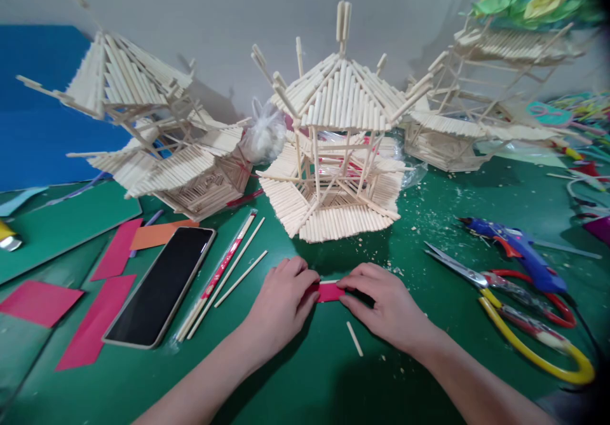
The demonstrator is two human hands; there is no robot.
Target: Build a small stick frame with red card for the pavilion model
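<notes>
Between my two hands is a small strip of red paper with a pale edge along its top. My left hand pinches its left end, and my right hand pinches the right end with thumb and fingers. The fingertips cover both ends of the strip. Just below lies a short wooden stick piece. Right behind my hands stands a pavilion model built of sticks, its pointed roof upright. Left of my left hand are loose sticks and a wrapped pair of chopsticks.
Scissors and a blue glue gun lie at right. A phone and red paper pieces lie at left. More stick models stand behind, beside a plastic bag. Wood crumbs dot the green table.
</notes>
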